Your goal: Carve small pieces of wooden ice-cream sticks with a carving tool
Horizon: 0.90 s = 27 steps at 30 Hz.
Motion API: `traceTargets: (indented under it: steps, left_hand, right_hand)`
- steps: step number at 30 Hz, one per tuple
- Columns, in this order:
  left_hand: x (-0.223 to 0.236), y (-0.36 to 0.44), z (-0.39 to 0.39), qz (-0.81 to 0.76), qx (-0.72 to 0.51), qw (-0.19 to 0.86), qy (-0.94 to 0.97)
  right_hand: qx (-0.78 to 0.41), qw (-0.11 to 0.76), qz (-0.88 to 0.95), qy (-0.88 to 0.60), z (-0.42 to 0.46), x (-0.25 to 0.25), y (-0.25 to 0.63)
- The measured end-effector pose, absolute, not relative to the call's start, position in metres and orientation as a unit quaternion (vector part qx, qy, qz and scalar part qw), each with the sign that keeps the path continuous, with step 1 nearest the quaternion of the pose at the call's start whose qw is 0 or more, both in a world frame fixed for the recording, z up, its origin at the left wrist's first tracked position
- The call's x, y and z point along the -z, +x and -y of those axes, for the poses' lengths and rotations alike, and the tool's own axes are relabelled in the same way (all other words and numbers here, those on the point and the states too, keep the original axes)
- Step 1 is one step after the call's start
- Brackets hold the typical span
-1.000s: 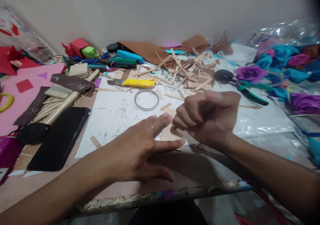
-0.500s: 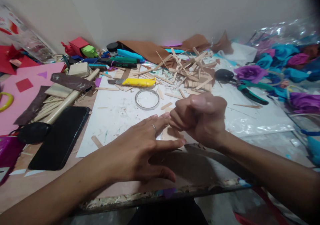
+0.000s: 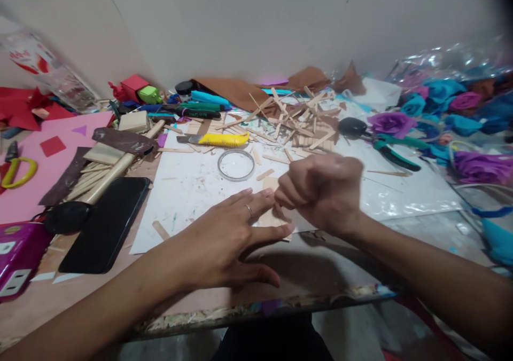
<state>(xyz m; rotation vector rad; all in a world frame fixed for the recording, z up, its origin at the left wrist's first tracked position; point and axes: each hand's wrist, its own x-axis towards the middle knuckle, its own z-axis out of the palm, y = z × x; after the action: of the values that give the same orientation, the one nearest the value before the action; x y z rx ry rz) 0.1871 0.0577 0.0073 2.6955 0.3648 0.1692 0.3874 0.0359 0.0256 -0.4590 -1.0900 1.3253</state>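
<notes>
My left hand (image 3: 224,243) lies flat with its fingers stretched out, and the fingertips press on a small panel of wooden sticks (image 3: 269,218) on the white sheet (image 3: 188,185). A ring shows on one finger. My right hand (image 3: 323,193) is curled closed just right of the panel, fingertips pointing down at it; what they pinch, if anything, is hidden. A clear tape ring (image 3: 236,164) lies just beyond both hands.
A heap of wooden sticks (image 3: 298,118) and a yellow utility knife (image 3: 224,139) lie at the back. Green-handled pliers (image 3: 385,148) and paper flowers (image 3: 441,110) are on the right. A black phone (image 3: 108,222), a wooden rod (image 3: 120,164) and a purple box (image 3: 18,257) are on the left.
My right hand has shifted slightly left and down toward the stick panel. The view has drifted a little, showing more of the left side. My left hand stays put.
</notes>
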Motion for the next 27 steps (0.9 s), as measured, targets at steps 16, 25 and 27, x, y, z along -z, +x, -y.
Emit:
traceTargets:
  steps: [16, 25, 27]
  left_hand:
    - [-0.009, 0.187, -0.058, -0.126, -0.062, 0.189, 0.972]
    - [-0.004, 0.186, -0.058, -0.124, -0.077, 0.204, 0.968]
    - [-0.004, 0.186, -0.058, -0.118, -0.094, 0.211, 0.966]
  right_hand:
    - [-0.624, 0.565, 0.521, -0.138, -0.041, -0.012, 0.4]
    - [-0.647, 0.526, 0.529, -0.157, -0.04, -0.017, 0.404]
    - [-0.64, 0.531, 0.534, -0.15, -0.038, -0.016, 0.402]
